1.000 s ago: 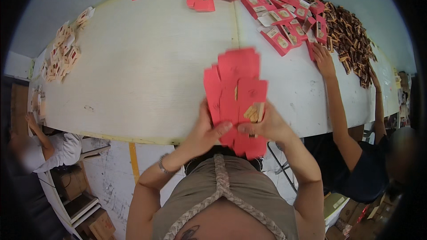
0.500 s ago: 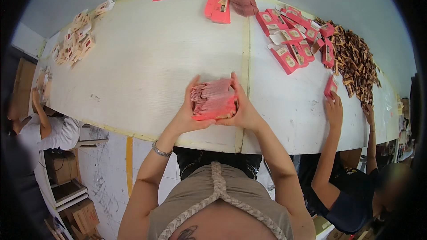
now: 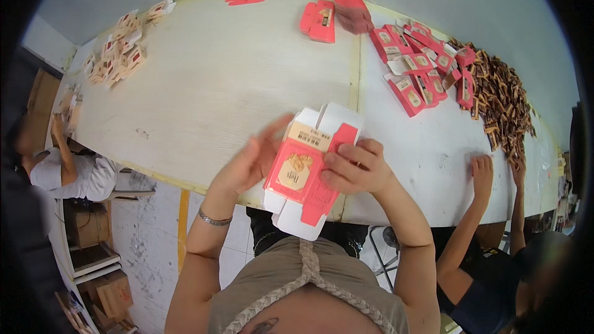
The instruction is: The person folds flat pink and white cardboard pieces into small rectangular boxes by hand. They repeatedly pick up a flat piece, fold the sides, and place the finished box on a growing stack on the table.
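A flat, unfolded pink carton (image 3: 296,170) with white flaps and a cream band faces up in front of me, over the table's near edge. My right hand (image 3: 359,170) grips it by its right side, fingers bent over the pink panel. Along its left edge is my left hand (image 3: 250,161), thumb and fingers apart and slightly blurred. Whether those fingertips touch the carton is hard to make out. Any further cartons stacked beneath the top one are hidden.
Pink boxes (image 3: 413,65) lie heaped at the far right, beside a pile of small brown-wrapped pieces (image 3: 504,96). Flat pink cartons (image 3: 318,21) lie at the back, cream boxes (image 3: 114,49) far left. A co-worker's hands (image 3: 482,173) rest at right; another person (image 3: 71,170) sits left.
The cartons, earlier a stack held on edge between both palms, now show a broad face and sit nearer my body. My left hand has loosened. The co-worker's hand at right has left a pink box.
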{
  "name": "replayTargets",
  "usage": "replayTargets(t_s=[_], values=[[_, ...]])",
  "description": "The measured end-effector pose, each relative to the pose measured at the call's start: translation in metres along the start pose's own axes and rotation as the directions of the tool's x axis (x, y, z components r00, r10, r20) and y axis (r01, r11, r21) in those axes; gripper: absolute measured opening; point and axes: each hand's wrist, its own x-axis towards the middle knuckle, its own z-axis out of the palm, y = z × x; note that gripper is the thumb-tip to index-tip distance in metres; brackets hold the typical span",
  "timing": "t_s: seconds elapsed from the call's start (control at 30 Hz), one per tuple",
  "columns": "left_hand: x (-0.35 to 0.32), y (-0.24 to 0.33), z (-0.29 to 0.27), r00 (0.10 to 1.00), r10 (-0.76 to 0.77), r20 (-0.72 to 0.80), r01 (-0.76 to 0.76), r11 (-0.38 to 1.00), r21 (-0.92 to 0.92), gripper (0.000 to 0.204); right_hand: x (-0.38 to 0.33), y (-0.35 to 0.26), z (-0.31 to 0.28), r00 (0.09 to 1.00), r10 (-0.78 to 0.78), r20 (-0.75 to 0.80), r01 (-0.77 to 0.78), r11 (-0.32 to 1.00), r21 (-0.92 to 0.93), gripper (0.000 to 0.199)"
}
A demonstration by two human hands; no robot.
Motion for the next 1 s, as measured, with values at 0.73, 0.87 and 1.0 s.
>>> replayTargets(t_s=[0.73, 0.87, 1.0], values=[[0.123, 0.034, -0.023, 0.739, -0.669, -0.075, -0.021, -0.135, 0.991, 0.081, 0.022, 0.052, 0.016, 0.340, 0.368, 0.865, -0.936, 0.219, 0.275, 0.108], [0.150, 0.043, -0.017, 0.667, -0.732, -0.137, 0.010, -0.175, 0.985, 0.075, 0.003, 0.046, 0.037, 0.105, 0.257, 0.961, -0.974, -0.170, 0.152, 0.107], [0.132, 0.047, -0.013, 0.977, 0.186, 0.109, 0.016, -0.567, 0.823, 0.062, -0.031, 0.029, 0.039, -0.170, 0.430, 0.886, -0.807, -0.577, 0.125, 0.092]])
